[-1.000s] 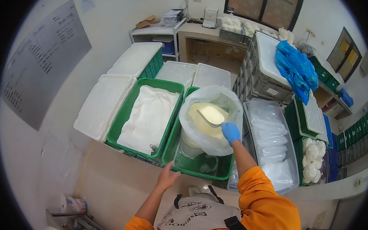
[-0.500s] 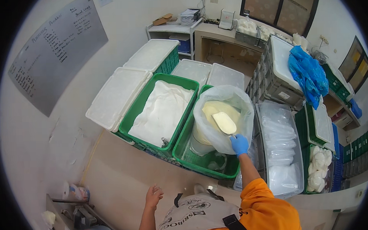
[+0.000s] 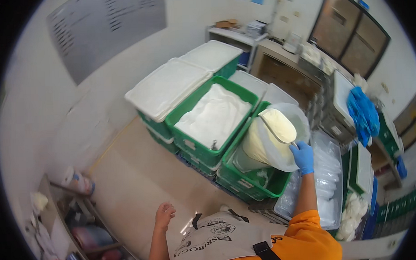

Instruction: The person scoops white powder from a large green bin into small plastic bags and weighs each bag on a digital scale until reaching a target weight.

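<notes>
Nearest, the bare left hand (image 3: 164,216) hangs over the floor with loosely curled fingers slightly apart and nothing in them; a second ago it was by the crate's edge. The gloved right hand (image 3: 303,158) has its fingers wrapped round the handle of a scoop (image 3: 278,125), which has risen from the mouth of the plastic bag (image 3: 286,160) and now shows over its left rim, heaped with pale yellow powder. That suggests the scoop is filled and coming clear of the bag, its load high enough to spill if tilted. The bag lines a bucket (image 3: 246,159) standing in the right green crate (image 3: 252,185). Beyond, to the left, another green crate (image 3: 194,148) holds white powder (image 3: 213,112), unchanged, with white-lidded bins (image 3: 167,88) behind it
</notes>
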